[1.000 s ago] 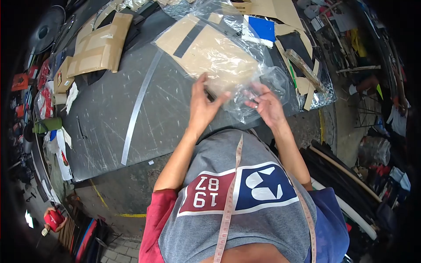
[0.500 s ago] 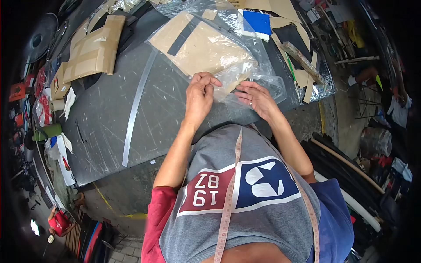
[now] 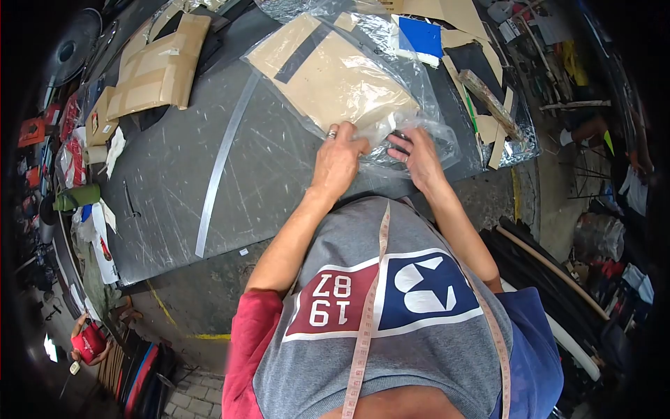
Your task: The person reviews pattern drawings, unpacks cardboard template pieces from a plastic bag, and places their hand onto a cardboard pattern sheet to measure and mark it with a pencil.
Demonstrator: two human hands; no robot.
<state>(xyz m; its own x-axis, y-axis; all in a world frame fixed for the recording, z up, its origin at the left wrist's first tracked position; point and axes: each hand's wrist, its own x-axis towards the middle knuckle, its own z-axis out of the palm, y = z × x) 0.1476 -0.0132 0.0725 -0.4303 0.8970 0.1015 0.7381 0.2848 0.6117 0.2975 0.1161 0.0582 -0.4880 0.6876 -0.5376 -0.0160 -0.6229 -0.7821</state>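
A clear plastic bag (image 3: 386, 166) lies across the table's near edge, with flat brown cardboard pieces (image 3: 342, 77) inside it. A dark strip (image 3: 301, 54) runs over the upper cardboard piece. My left hand (image 3: 339, 160) pinches the bag's near side just below the cardboard, with a ring on one finger. At the crumpled end of the bag, my right hand (image 3: 423, 155) has its fingers curled into the plastic. Something dark shows between the right fingers, too small to make out.
A metal strip (image 3: 225, 167) lies on the dark table (image 3: 167, 202). Taped cardboard (image 3: 160, 70) is at the left. A wooden stick (image 3: 490, 105), cardboard scraps and a blue-and-white piece (image 3: 419, 38) lie at the right. Rolls (image 3: 555, 269) stand beside the table; a person in red (image 3: 89, 343) is lower left.
My left hand has turned knuckles-up and moved right along the bag. My right fingers have curled into the plastic. The brown piece between my hands no longer shows there.
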